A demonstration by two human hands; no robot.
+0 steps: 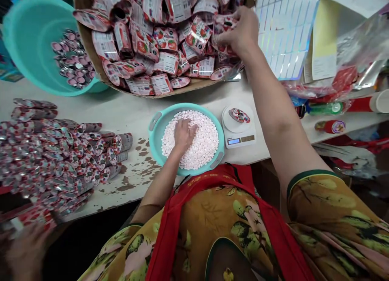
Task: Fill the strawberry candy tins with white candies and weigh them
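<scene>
The white tablets (206, 145) heap the teal basin (154, 125); the left hand (183, 135) curls into them, and I cannot tell its grip. The right hand (240, 29) pinches a pouch (226, 24) in the crowded box (79, 5). Another packet (239, 115) lies on the scale (240, 140), and many finished packs (54, 151) cover the counter (127, 110).

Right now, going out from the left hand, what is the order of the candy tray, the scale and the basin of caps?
1. The candy tray, front centre: the left hand rests in its white candies.
2. The scale, just right of the tray.
3. The basin, back left, well beyond both.
</scene>
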